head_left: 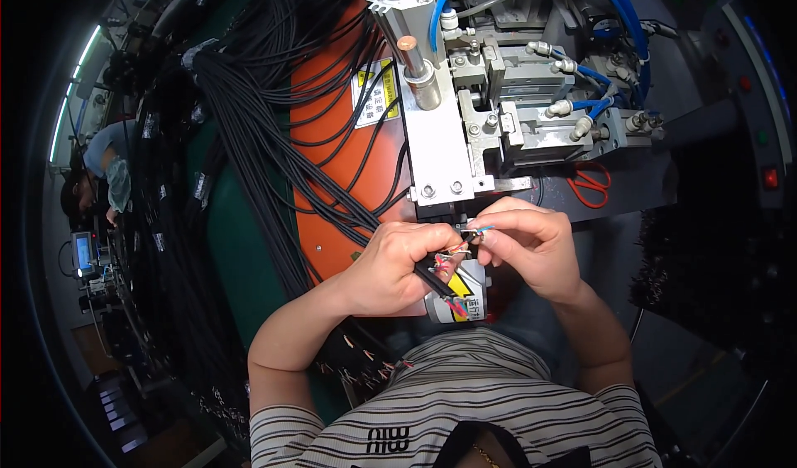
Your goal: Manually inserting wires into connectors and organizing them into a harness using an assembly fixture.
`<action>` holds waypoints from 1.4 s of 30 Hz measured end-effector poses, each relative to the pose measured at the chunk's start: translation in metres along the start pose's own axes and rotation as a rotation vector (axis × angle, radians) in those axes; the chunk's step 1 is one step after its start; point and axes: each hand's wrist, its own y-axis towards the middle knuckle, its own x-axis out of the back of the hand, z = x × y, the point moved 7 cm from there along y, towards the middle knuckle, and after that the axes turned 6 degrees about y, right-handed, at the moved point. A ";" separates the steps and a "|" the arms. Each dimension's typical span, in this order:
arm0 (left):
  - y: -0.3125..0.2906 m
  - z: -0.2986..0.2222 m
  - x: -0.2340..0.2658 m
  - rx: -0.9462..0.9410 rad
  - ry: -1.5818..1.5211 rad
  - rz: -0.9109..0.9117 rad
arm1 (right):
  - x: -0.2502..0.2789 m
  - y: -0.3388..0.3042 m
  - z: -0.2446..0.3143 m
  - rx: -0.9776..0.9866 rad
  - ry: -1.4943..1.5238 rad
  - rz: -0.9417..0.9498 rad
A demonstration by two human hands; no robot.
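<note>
My left hand is closed around several black cables, whose stripped ends show red, white and other thin coloured wires. At the fingertips of my right hand a small blue wire sticks out of one cable end, pinched between thumb and forefinger. Both hands meet just in front of the metal machine, close to its lower edge. Some of the cable ends are hidden behind my fingers.
A thick bundle of black cables runs across the orange surface at left. Red-handled scissors lie right of the machine. Blue air hoses arch over it. Another person is at far left.
</note>
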 end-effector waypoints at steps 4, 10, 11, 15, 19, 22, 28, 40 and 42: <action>-0.003 -0.002 -0.006 0.051 0.145 -0.014 | -0.003 0.002 0.015 0.139 -0.289 -0.006; -0.012 -0.022 -0.016 -0.162 0.771 -0.142 | -0.020 -0.003 0.035 0.365 -1.129 -0.018; -0.013 -0.025 -0.016 -0.207 0.867 -0.189 | -0.020 -0.003 0.037 0.373 -1.122 -0.028; -0.015 -0.021 -0.017 -0.209 0.826 -0.154 | -0.019 0.000 0.028 0.287 -1.216 0.027; -0.013 -0.020 -0.016 -0.202 0.807 -0.151 | -0.015 0.000 0.024 0.301 -1.127 -0.002; -0.011 -0.021 -0.016 -0.204 0.820 -0.127 | -0.015 -0.001 0.021 0.322 -1.131 -0.028; -0.007 -0.029 -0.019 -0.214 0.901 -0.033 | -0.023 -0.001 0.024 0.375 -1.251 -0.033; 0.001 -0.035 -0.023 -0.213 0.994 0.023 | -0.013 0.000 0.023 0.328 -1.164 -0.047; 0.001 -0.034 -0.023 -0.199 0.997 0.023 | -0.014 -0.001 0.023 0.372 -1.142 -0.043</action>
